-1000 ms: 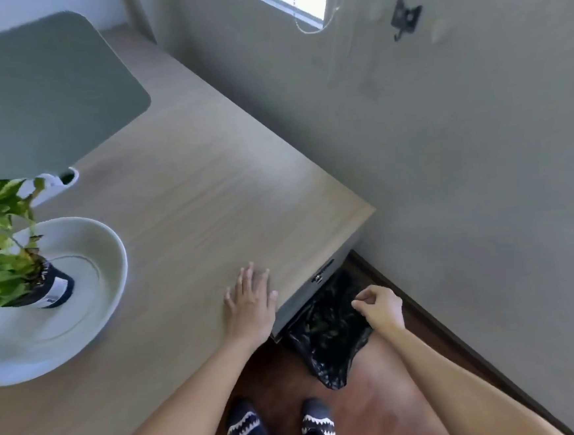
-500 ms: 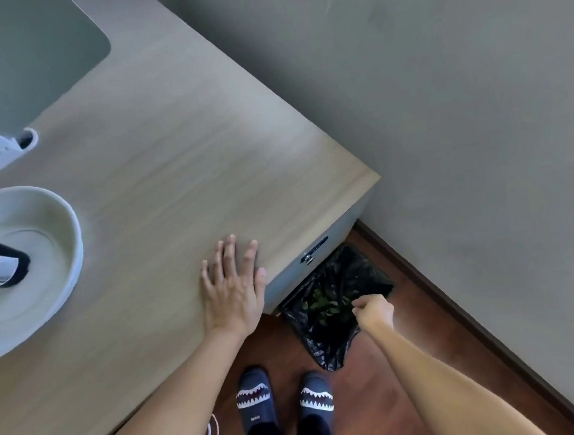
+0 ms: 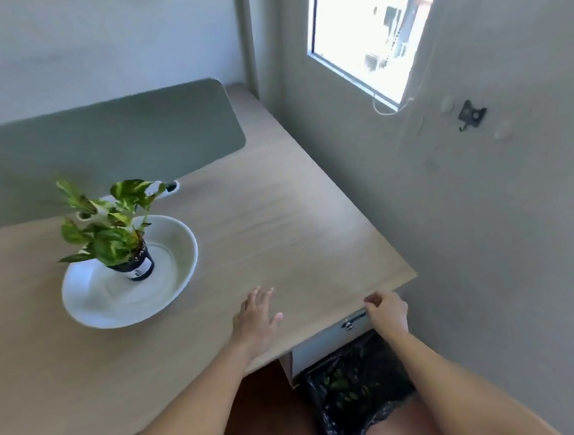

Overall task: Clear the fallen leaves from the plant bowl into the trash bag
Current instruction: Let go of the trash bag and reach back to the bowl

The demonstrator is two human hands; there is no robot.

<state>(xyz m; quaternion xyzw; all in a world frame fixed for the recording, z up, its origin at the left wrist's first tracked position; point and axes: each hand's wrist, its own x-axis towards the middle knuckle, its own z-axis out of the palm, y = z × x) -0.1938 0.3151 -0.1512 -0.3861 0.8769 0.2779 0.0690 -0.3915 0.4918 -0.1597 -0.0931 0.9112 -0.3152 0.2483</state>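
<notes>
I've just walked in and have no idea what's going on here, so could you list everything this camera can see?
Desk: one, light wood, fills the left and centre.
Bowl: one, white, on the desk at left; no loose leaves visible in it.
Potted plant: one, green and yellow leaves in a black pot, standing in the bowl.
Divider panel: one, grey-green, along the desk's back edge.
Trash bag: one, black, on the floor under the desk corner, green leaves inside.
Window: one, bright, upper right.
Wall hook: one, black, on the right wall.
Left hand: open, over the desk.
Right hand: loosely curled, at the desk corner.
</notes>
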